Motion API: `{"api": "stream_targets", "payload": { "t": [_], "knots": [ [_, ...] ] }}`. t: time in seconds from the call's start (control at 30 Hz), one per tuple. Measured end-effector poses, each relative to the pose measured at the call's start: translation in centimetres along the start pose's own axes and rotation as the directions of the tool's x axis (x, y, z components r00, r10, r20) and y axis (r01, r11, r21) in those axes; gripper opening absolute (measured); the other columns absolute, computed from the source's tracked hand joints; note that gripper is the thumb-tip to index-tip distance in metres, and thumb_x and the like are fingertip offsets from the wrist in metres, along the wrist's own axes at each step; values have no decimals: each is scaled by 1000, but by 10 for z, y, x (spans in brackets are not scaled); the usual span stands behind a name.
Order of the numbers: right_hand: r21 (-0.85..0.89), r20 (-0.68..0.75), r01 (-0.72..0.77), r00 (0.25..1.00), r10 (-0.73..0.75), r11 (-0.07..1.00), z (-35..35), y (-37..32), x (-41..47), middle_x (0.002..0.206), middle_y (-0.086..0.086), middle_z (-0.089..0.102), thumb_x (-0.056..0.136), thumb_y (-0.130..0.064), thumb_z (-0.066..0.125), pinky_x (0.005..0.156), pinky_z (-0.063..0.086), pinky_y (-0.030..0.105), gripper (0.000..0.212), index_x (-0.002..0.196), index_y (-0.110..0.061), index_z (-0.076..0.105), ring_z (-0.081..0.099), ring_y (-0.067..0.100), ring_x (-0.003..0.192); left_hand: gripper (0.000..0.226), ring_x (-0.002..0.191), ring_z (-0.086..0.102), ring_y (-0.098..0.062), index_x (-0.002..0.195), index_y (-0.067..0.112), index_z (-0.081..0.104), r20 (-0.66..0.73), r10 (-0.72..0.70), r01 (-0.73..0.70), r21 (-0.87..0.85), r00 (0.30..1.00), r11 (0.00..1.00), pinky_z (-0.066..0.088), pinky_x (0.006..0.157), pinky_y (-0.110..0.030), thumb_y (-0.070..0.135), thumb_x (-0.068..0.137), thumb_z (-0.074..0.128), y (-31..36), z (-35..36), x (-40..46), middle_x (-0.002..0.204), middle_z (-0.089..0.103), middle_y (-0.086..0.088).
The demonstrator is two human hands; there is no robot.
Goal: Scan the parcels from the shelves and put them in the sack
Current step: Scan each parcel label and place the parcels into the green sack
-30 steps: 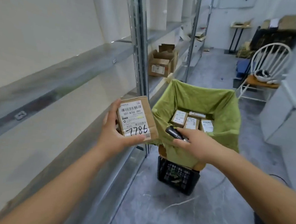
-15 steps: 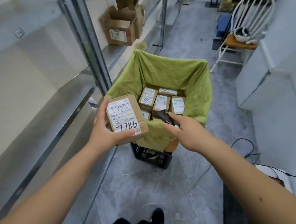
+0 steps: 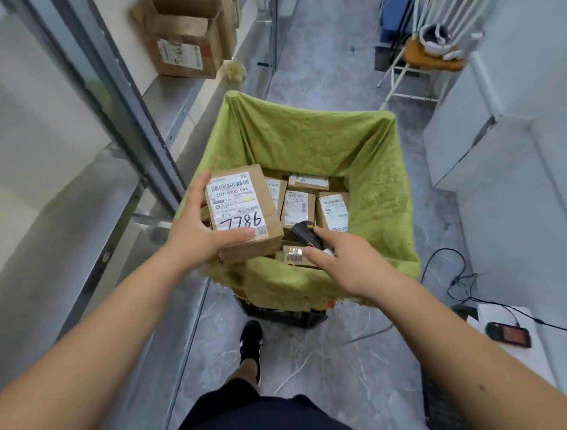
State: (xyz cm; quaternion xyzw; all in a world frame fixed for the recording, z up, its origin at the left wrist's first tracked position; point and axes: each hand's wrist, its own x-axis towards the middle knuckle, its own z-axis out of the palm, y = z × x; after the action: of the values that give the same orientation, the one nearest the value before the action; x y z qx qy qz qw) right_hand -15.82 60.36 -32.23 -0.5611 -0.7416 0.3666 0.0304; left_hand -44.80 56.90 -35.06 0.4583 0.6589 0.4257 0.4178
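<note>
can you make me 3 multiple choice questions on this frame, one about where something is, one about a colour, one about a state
1. Where is the parcel marked 7786?
A. on the shelf
B. held over the near left corner of the sack
C. on the floor

2. What colour is the sack?
A. blue
B. white
C. green

3. What is the right hand doing?
A. holding a dark scanner
B. hanging free
C. gripping the chair

Answers:
1 B: the left hand grips the parcel above the sack's rim, with other parcels lying below inside.
2 C: the cloth is yellowish green all round.
3 A: the scanner sticks out from the right hand's fingers, over the parcels in the sack.
</note>
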Motion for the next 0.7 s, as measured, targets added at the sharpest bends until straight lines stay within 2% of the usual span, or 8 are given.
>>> {"api": "stream_targets", "payload": {
  "t": [0.1, 0.13, 0.2, 0.3, 0.33, 0.43, 0.5, 0.7],
  "knots": [
    [20, -22, -92, 995, 93, 996, 6, -13, 35, 146, 3, 59, 99, -58, 55, 96, 47, 33, 68, 156, -23, 44, 59, 23, 124, 140, 116, 48, 29, 155, 61, 22, 103, -16, 16, -4, 995, 1000, 47, 85, -4, 54, 41, 103, -14, 0, 52, 141, 47, 33],
    [34, -28, -122, 992, 123, 992, 8, -16, 45, 147, 4, 59, 99, -57, 56, 98, 46, 34, 68, 156, -22, 44, 57, 24, 127, 141, 117, 48, 27, 158, 55, 22, 142, -31, 33, -10, 989, 999, 44, 85, 0, 49, 44, 103, -19, 1, 66, 140, 48, 33],
    [60, -42, -171, 984, 174, 983, 14, -20, 62, 145, 5, 60, 99, -55, 57, 97, 45, 33, 66, 155, -21, 46, 57, 25, 127, 141, 125, 50, 19, 161, 49, 22, 207, -62, 64, -4, 976, 998, 43, 94, -5, 37, 49, 106, -29, 5, 95, 141, 50, 26],
    [94, -51, -239, 968, 244, 966, 20, -20, 78, 144, 5, 61, 98, -55, 58, 92, 42, 29, 66, 153, -21, 48, 57, 24, 127, 141, 117, 47, 28, 163, 43, 21, 277, -96, 100, -1, 956, 995, 41, 91, -1, 29, 51, 106, -40, 10, 128, 137, 51, 27],
    [101, -46, -259, 963, 265, 960, 22, -18, 81, 145, 5, 60, 98, -55, 58, 92, 41, 29, 66, 153, -21, 48, 57, 24, 127, 142, 119, 47, 26, 163, 43, 21, 297, -109, 113, 4, 949, 994, 41, 95, -4, 31, 50, 106, -43, 12, 135, 138, 51, 25],
    [124, -36, -314, 947, 320, 941, 24, -14, 93, 143, 5, 61, 97, -57, 58, 91, 43, 30, 67, 153, -22, 48, 59, 24, 123, 148, 134, 49, 1, 162, 45, 20, 358, -164, 158, 48, 919, 986, 39, 111, -25, 43, 41, 105, -52, 17, 153, 142, 51, 22],
    [140, -34, -342, 936, 350, 929, 24, -12, 100, 140, 4, 63, 96, -58, 58, 90, 45, 32, 67, 153, -23, 49, 60, 24, 118, 150, 135, 50, -4, 162, 45, 21, 396, -211, 189, 95, 893, 977, 40, 115, -32, 47, 36, 103, -61, 22, 164, 140, 53, 23],
    [159, 8, -383, 922, 387, 910, 29, 1, 113, 138, 5, 64, 97, -58, 57, 99, 50, 40, 66, 152, -22, 49, 61, 25, 118, 160, 140, 49, -22, 164, 41, 17, 453, -399, 264, 333, 797, 905, 39, 120, -45, 56, 29, 101, -90, 45, 188, 156, 47, 1]
  ]
}}
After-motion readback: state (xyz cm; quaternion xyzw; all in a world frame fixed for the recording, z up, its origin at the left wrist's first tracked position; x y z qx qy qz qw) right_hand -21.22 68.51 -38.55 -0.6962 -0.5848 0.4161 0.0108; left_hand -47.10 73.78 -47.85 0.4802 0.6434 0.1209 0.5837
